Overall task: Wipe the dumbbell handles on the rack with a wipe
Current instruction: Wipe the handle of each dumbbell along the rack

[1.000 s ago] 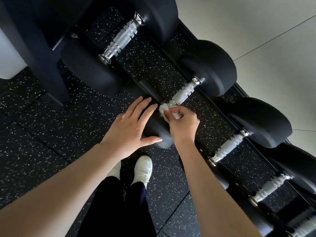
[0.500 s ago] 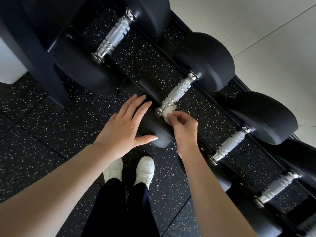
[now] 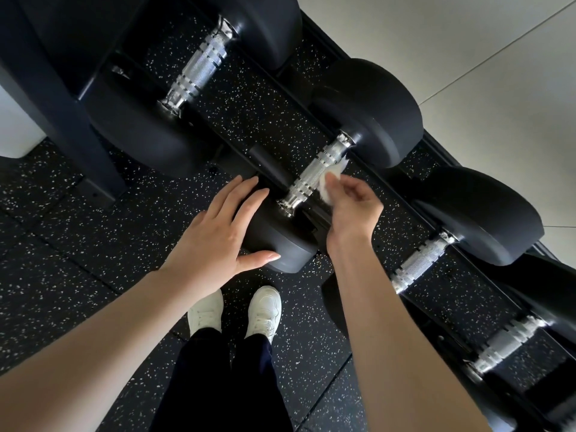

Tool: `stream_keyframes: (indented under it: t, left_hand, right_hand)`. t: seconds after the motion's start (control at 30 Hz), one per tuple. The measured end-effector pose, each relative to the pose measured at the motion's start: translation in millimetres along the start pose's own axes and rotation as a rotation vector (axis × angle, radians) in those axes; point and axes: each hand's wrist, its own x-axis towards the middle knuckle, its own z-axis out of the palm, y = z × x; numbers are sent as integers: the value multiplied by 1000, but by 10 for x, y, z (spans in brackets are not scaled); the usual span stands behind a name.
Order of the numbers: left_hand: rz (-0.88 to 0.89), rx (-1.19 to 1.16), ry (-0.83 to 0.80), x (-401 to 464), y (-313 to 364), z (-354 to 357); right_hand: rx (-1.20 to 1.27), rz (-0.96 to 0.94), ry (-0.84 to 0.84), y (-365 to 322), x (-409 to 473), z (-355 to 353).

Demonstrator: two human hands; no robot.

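Head view, looking down over both bare forearms: the right hand [image 3: 353, 207] pinches a small crumpled white wipe [image 3: 331, 179] between thumb and curled fingers and holds it against the right side of the knurled chrome handle [image 3: 314, 174] of the second black round-headed dumbbell [image 3: 367, 110] on the black steel rack [image 3: 56, 98]. The wipe lies about midway along this handle, nearer its far head. The left hand [image 3: 218, 232] grasps nothing; it rests flat, fingers straight and slightly spread, on the near rubber head [image 3: 280, 241] of the same dumbbell, thumb extended along its lower edge. Neighbouring dumbbells lie parallel on the rack, their chrome handles exposed at upper left [image 3: 199, 67] and lower right [image 3: 419, 263]. Below the rack and under the person's white trainers [image 3: 263, 310] lies black speckled rubber flooring [image 3: 62, 275]; pale floor tiles [image 3: 467, 57] fill the upper right.
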Motion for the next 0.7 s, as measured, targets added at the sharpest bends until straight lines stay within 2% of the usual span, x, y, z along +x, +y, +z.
stream_keyframes:
  t: [0.27, 0.7]
  left_hand:
    - [-5, 8, 10, 0, 9, -4]
    - [-6, -34, 17, 1, -10, 29]
  right_hand:
    - [218, 3, 96, -245, 229, 151]
    - [495, 82, -265, -49, 384, 165]
